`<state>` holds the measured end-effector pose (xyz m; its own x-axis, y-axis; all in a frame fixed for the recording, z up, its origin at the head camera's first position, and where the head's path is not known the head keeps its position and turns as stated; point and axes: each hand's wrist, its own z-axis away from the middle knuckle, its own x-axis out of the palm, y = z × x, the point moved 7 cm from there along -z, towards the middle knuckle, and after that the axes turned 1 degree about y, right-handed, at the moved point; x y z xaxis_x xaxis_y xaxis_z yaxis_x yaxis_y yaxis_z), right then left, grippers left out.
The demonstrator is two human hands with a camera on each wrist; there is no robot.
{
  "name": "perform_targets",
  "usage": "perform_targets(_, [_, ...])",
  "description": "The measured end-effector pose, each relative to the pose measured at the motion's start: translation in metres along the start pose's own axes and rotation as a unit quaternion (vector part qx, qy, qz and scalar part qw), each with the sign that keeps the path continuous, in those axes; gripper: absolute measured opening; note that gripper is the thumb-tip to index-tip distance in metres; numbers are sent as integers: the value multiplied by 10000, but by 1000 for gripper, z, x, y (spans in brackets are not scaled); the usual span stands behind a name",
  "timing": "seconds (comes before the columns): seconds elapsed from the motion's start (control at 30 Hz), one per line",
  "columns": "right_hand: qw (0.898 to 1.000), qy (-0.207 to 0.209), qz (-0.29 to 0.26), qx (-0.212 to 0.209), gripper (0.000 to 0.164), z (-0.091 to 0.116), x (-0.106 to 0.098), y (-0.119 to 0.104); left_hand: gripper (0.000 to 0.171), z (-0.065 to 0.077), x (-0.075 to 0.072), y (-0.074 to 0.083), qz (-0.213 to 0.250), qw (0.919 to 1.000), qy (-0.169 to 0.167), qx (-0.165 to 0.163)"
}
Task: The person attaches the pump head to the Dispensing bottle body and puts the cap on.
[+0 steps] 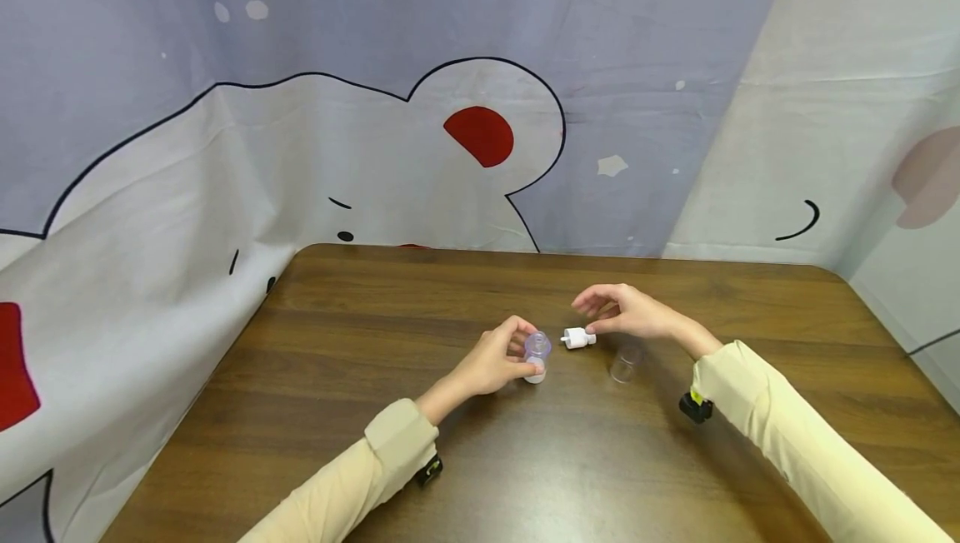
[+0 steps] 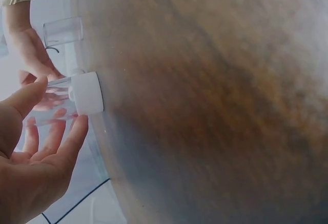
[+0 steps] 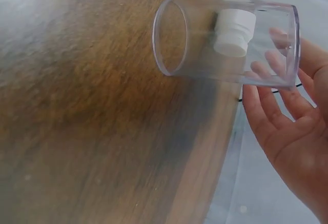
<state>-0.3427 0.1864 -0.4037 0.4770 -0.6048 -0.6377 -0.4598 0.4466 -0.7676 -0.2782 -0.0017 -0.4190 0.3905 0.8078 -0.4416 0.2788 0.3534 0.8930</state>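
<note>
My left hand (image 1: 491, 360) grips a small clear, purple-tinted bottle (image 1: 537, 345) with a white lower part (image 2: 88, 93), thumb on one side and fingers round the other. The white end is close to the tabletop; whether they touch is hard to tell. My right hand (image 1: 626, 310) hovers just beyond a white pump-like piece (image 1: 577, 338), which lies on its side with a thin tip toward the bottle. The right thumb is beside its wider-set end, while the other fingers are loosely bent and apart from it. Through the clear cup, the right wrist view shows the white piece (image 3: 234, 32) too.
A clear cylindrical cup (image 1: 624, 364) stands on the brown wooden table (image 1: 480, 460), below my right hand and forearm. A printed cloth (image 1: 360, 151) hangs behind the table's far edge and along its left side. Black wrist cameras (image 1: 696, 407) sit under both sleeves.
</note>
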Motion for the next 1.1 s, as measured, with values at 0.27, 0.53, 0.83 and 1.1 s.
perform_targets(0.27, [9987, -514, 23, 39, 39, -6, 10, 2, 43, 0, 0, -1, 47, 10000, 0, -22])
perform_targets(0.53, [9970, -753, -41, 168, 39, -6, 17, 3, 44, -1, 1, -1, 34, 10000, -10, -51])
perform_targets(0.83, [9968, -797, 92, 51, 37, -7, 18, 3, 44, -2, 1, -1, 39, 10000, -13, -48])
perform_targets(1.1, [9958, -886, 204, 80, 34, -6, 21, 3, 44, -1, 1, 0, 28, 10000, -31, -23])
